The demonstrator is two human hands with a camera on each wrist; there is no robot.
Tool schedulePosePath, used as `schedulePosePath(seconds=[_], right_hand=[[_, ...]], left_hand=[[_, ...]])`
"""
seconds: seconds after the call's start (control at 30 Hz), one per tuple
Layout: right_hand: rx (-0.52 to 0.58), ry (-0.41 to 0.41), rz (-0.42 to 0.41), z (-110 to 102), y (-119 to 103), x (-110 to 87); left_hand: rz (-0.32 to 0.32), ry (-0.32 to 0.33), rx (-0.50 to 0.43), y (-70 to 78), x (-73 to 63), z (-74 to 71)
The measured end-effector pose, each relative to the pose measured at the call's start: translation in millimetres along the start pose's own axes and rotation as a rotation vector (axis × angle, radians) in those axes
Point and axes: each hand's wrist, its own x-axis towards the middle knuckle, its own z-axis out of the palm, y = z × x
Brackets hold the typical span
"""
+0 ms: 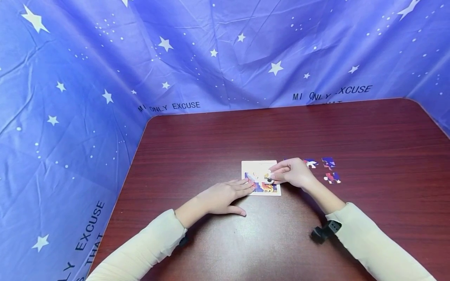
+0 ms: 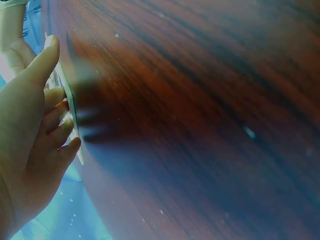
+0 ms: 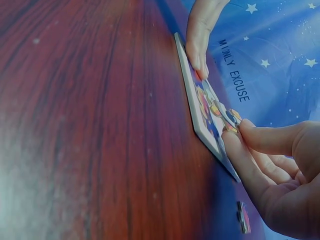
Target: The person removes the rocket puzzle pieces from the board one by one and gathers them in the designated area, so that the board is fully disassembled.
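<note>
A white-bordered puzzle board lies flat on the table, its lower part filled with colourful joined pieces. My left hand rests on the board's left side, fingers straight and thumb spread toward me. Over the right side, my right hand pinches a puzzle piece between thumb and forefinger. That piece has a dark round eye on white and yellow; in the right wrist view it is tilted above the board. The left wrist view shows the board edge-on beyond the left hand, its picture mostly hidden.
Several loose puzzle pieces lie right of the board, some partly behind the right hand. The dark red wooden table extends around them. A blue star-patterned cloth hangs behind and at the left. A black device sits at the right cuff.
</note>
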Motion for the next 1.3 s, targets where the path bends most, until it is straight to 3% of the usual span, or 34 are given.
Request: schedulePosePath(seconds=[0.13,0.37,0.7,1.3], right_hand=[[-0.005,0.005,0.024,-6,3,-3.1],[-0.108,0.03,0.007,-18,6,-8.9],[0.059,-0.002,0.073,-30,11,-20.8],[-0.043,0.099,0.078,-57,26,-38.7]], left_hand=[[0.004,0.003,0.004,0.5,-0.3,-0.6],[-0.006,0.003,0.019,1.0,-0.2,-1.3],[0.006,0.036,-0.005,-2.3,-0.1,0.5],[-0.014,0.048,-0.012,-0.7,-1.0,1.6]])
